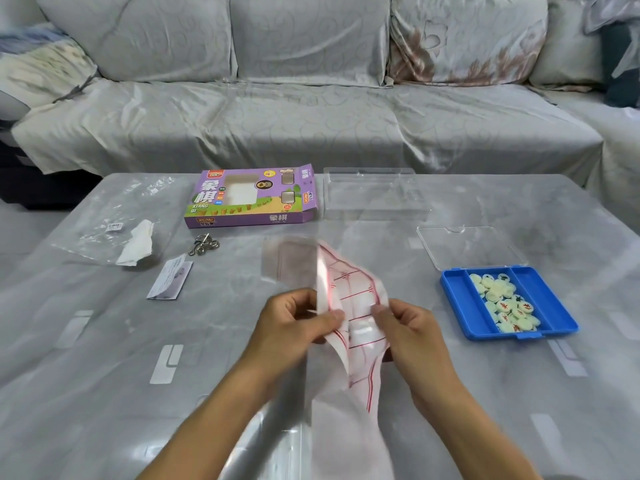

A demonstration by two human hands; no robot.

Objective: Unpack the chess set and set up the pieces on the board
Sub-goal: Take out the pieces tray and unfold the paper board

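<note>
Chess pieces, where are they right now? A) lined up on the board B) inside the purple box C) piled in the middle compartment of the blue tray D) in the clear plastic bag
C: the pale round chess pieces lie heaped in the middle compartment of the blue tray, while both hands hold the folded paper board, with no pieces on it.

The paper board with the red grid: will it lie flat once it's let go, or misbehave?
The paper board probably stays floppy: it bends and sags between the left hand and right hand. Its folds will likely spring up. Being thin, it may slide on the glossy table.
</note>
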